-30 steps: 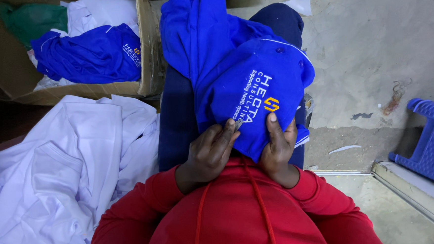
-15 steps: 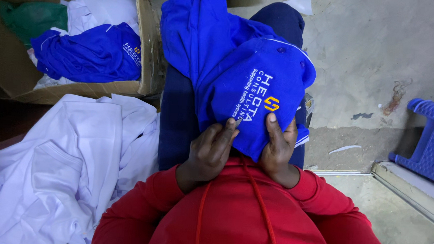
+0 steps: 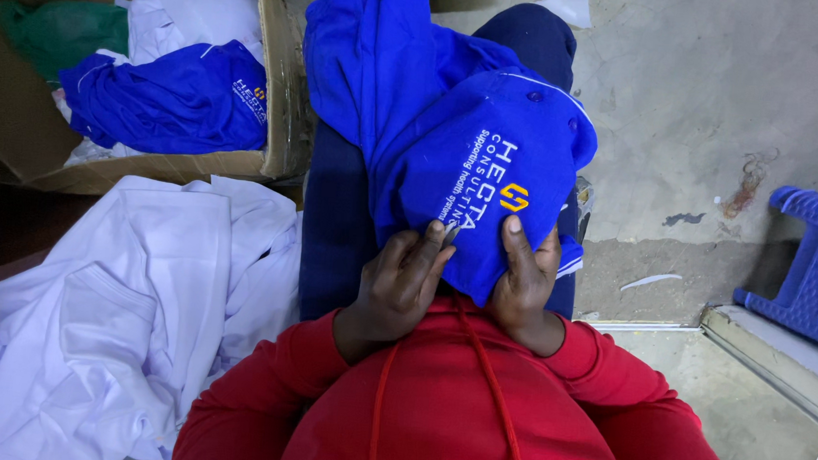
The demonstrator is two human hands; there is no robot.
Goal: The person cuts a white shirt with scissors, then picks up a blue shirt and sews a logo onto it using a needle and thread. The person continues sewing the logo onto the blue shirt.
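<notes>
A royal-blue shirt (image 3: 451,139) with white and orange embroidery lies over my lap, draped across dark navy trousers (image 3: 335,226). My left hand (image 3: 401,286) pinches the shirt's near edge, and a thin metal tip, perhaps a needle or small scissors, shows at its fingers by the lettering. My right hand (image 3: 523,273) grips the same edge from the right, thumb pressed on the fabric just below the orange mark. Both wrists come out of red sleeves (image 3: 474,411).
A cardboard box (image 3: 275,111) at the upper left holds another blue shirt (image 3: 169,96), white cloth and a green piece. A heap of white garments (image 3: 115,317) lies at the left. A blue plastic stool (image 3: 808,270) stands at the right on the concrete floor.
</notes>
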